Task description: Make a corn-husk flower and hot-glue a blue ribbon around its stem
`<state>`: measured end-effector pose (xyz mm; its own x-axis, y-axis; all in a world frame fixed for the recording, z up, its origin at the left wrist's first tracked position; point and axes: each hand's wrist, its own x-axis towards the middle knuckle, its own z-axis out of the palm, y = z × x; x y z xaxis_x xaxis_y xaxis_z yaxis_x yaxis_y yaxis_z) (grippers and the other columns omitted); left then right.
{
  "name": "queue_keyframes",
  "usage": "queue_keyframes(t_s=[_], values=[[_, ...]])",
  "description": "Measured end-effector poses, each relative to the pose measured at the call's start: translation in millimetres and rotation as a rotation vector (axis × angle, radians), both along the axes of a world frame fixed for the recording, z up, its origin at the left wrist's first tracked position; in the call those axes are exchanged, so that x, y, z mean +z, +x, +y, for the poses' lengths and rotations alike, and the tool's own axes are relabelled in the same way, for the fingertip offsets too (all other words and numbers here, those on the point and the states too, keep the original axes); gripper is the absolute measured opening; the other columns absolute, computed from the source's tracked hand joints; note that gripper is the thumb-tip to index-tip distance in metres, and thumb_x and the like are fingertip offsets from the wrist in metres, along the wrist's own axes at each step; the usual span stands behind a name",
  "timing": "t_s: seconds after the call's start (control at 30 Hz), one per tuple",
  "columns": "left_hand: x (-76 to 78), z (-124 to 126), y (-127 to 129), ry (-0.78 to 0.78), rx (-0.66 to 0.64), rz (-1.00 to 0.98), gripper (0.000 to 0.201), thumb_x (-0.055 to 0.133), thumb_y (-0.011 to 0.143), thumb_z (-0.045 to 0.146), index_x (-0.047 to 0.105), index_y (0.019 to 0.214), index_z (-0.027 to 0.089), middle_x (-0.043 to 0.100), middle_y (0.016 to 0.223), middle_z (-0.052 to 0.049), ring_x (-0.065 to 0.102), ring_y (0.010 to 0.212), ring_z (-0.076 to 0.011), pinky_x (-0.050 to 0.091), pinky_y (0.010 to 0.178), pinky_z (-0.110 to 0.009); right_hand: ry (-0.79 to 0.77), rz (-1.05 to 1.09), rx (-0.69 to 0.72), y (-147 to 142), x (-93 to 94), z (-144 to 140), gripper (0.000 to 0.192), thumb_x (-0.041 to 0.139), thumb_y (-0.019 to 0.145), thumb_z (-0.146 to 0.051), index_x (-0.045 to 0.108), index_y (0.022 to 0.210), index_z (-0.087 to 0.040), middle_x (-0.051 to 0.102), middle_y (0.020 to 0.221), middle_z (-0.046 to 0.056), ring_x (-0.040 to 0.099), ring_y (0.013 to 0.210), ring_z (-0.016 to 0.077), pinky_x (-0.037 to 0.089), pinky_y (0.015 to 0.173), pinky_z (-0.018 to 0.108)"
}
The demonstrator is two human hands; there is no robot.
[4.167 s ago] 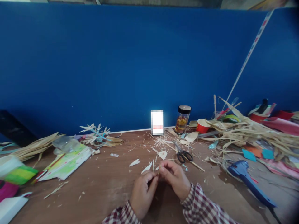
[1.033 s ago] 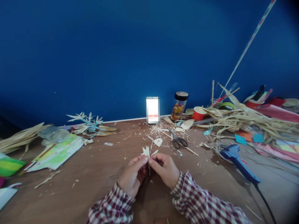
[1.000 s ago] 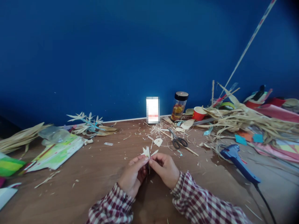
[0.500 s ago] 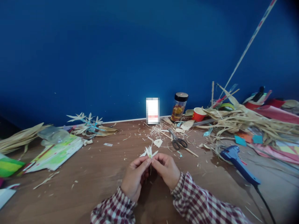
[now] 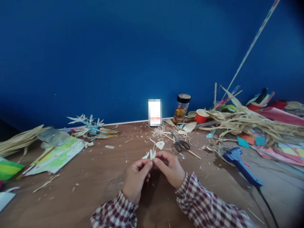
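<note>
A small flower (image 5: 152, 154) with pale, pointed petals, apparently of dried husk, stands upright between my fingertips. My left hand (image 5: 136, 178) pinches its base between thumb and finger. From the other side my right hand (image 5: 171, 169) closes thumb and forefinger on the lower petals. Both thumbs come nearly together below the bloom and cover its base. Just beyond the flower lie a cut piece of pale husk (image 5: 160, 145) and black-handled scissors (image 5: 182, 145).
A blue glue gun (image 5: 243, 167) with its cord lies at right. Behind it are heaped husk strips (image 5: 251, 122), a red paper cup (image 5: 201, 116) and a lidded jar (image 5: 181, 109). At left are finished-looking flowers (image 5: 91, 125) and a painted sheet (image 5: 57, 155). Scraps litter the brown table (image 5: 95, 196).
The petals now stand closer together and look narrower. My right hand has turned slightly and its fingers have risen a little, while my left hand keeps its pinch.
</note>
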<state>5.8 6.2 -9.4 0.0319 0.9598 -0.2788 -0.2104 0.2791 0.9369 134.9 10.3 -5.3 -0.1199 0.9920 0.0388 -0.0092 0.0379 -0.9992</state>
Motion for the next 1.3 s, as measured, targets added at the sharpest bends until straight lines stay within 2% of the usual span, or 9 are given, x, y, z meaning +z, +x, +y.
queue_keyframes(t_s=[0.17, 0.4, 0.67, 0.83, 1.03, 1.3], values=[[-3.2, -1.7, -0.1, 0.024, -0.075, 0.114, 0.022, 0.063, 0.065, 0.035, 0.064, 0.072, 0.013, 0.057, 0.053, 0.003, 0.040, 0.039, -0.0038, 0.029, 0.036, -0.015, -0.005, 0.031, 0.029, 1.7, 1.3, 0.5, 0.019, 0.054, 0.076, -0.031, 0.055, 0.068, -0.013, 0.055, 0.057, -0.002, 0.047, 0.052, 0.0082, 0.037, 0.052, 0.020], [-1.3, 0.0, -0.6, -0.061, -0.136, 0.041, 0.026, 0.067, 0.061, 0.034, 0.065, 0.073, 0.011, 0.060, 0.059, 0.000, 0.038, 0.039, -0.0030, 0.027, 0.036, -0.015, -0.040, 0.019, 0.000, 2.6, -1.2, 2.9, 0.021, 0.053, 0.076, -0.034, 0.055, 0.068, -0.014, 0.053, 0.050, -0.004, 0.036, 0.041, 0.0048, 0.028, 0.039, 0.017], [-2.3, -0.2, 0.0, -0.052, -0.132, 0.047, 0.026, 0.067, 0.060, 0.037, 0.063, 0.066, 0.012, 0.058, 0.055, 0.001, 0.036, 0.036, -0.0029, 0.026, 0.035, -0.015, -0.089, 0.059, -0.029, 2.0, -1.0, 3.0, 0.029, 0.055, 0.073, -0.041, 0.053, 0.062, -0.015, 0.046, 0.046, -0.005, 0.034, 0.040, 0.0050, 0.024, 0.037, 0.018], [-4.5, -0.3, 0.1, -0.013, -0.169, 0.127, 0.024, 0.065, 0.062, 0.036, 0.062, 0.064, 0.011, 0.055, 0.050, 0.002, 0.036, 0.037, -0.0034, 0.027, 0.036, -0.016, -0.101, 0.057, -0.010, 3.2, -4.8, 4.9, 0.031, 0.053, 0.075, -0.040, 0.052, 0.058, -0.014, 0.044, 0.043, -0.006, 0.032, 0.037, 0.0042, 0.021, 0.035, 0.018], [-4.1, -0.7, 1.0, -0.008, -0.149, 0.089, 0.024, 0.066, 0.062, 0.034, 0.064, 0.069, 0.012, 0.059, 0.057, 0.000, 0.040, 0.040, -0.0044, 0.030, 0.038, -0.016, -0.100, 0.063, -0.052, 3.4, -9.1, 5.1, 0.032, 0.054, 0.074, -0.041, 0.050, 0.055, -0.015, 0.044, 0.043, -0.006, 0.033, 0.038, 0.0048, 0.023, 0.037, 0.018], [0.8, -1.6, 2.2, -0.032, -0.164, 0.091, 0.026, 0.066, 0.061, 0.037, 0.065, 0.068, 0.012, 0.059, 0.058, 0.000, 0.039, 0.040, -0.0046, 0.028, 0.038, -0.017, -0.122, 0.075, -0.103, 1.6, -13.8, 5.5, 0.032, 0.053, 0.074, -0.043, 0.053, 0.060, -0.014, 0.042, 0.043, -0.006, 0.032, 0.037, 0.0047, 0.022, 0.036, 0.018]])
